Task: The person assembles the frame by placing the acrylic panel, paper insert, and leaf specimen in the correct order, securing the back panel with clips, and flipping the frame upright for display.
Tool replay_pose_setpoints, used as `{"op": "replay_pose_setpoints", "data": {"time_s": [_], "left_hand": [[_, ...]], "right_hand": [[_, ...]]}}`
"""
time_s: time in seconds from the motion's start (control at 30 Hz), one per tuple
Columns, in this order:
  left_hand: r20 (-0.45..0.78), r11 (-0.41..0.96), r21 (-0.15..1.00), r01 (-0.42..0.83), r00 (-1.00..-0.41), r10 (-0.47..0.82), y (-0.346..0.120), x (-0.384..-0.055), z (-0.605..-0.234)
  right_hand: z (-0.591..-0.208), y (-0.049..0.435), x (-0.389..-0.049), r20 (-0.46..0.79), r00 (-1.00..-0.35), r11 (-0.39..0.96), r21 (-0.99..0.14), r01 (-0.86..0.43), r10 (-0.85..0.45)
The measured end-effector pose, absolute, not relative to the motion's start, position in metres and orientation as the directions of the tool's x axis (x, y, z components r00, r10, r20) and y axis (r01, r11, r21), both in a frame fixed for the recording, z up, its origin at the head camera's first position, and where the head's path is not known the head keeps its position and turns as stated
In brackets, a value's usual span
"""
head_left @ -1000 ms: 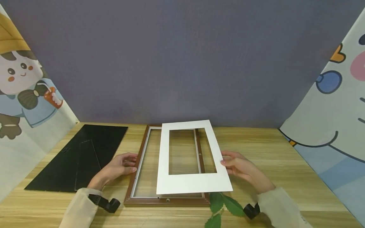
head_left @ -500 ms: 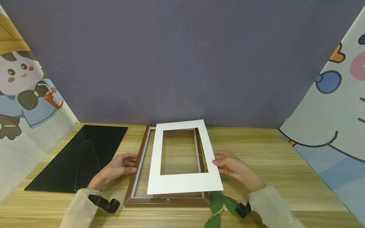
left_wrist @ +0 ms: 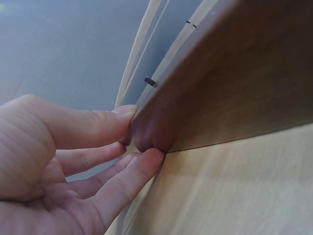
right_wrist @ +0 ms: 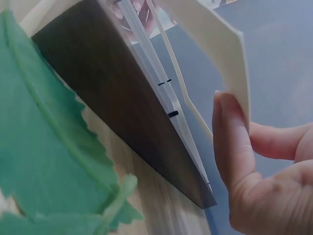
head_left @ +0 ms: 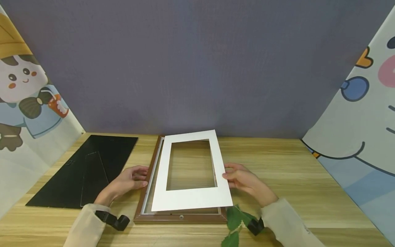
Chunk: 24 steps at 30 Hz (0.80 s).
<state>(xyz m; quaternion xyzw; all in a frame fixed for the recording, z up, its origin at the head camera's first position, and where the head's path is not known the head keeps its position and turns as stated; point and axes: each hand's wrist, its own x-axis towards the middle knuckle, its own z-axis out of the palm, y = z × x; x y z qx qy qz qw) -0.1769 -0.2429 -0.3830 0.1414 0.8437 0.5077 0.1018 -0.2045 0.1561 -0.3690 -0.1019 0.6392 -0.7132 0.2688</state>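
A brown picture frame (head_left: 181,220) lies on the wooden table, its inner lip facing up. Small dark tabs show along that lip in both wrist views. My left hand (head_left: 131,176) touches the frame's left outer side with thumb and fingertips; in the left wrist view they meet the brown side wall (left_wrist: 220,88). Above the frame, slightly turned, hangs a white photo mat (head_left: 191,199) with a rectangular window. My right hand (head_left: 243,180) pinches the mat's right edge between thumb and fingers. In the right wrist view the mat (right_wrist: 215,44) stands clear of the frame's rim.
A black frame backing board (head_left: 64,185) with a fold-out stand lies at the left. A sprig of green leaves (head_left: 234,218) sits by the frame's lower right corner, under my right wrist. A grey panel (head_left: 197,68) rises behind the table.
My right hand has carried the mat leftward, so it now covers most of the frame opening. The left hand and the frame have stayed in place.
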Motion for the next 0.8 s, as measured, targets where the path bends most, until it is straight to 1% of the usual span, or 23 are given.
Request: {"op": "replay_pose_setpoints", "data": {"time_s": [0.5,0.8], "left_hand": [[-0.015,0.431,0.890,0.147,-0.936,0.351,-0.243,-0.177,-0.383],[-0.023,0.442,0.886,0.140,-0.939,0.342,-0.243,-0.177,-0.384]], "right_hand": [[-0.374,0.141,-0.208,-0.198,-0.829,-0.045,-0.965,0.259,-0.522],[-0.376,0.134,-0.207,-0.216,-0.828,-0.021,-0.964,0.265,-0.517]]}}
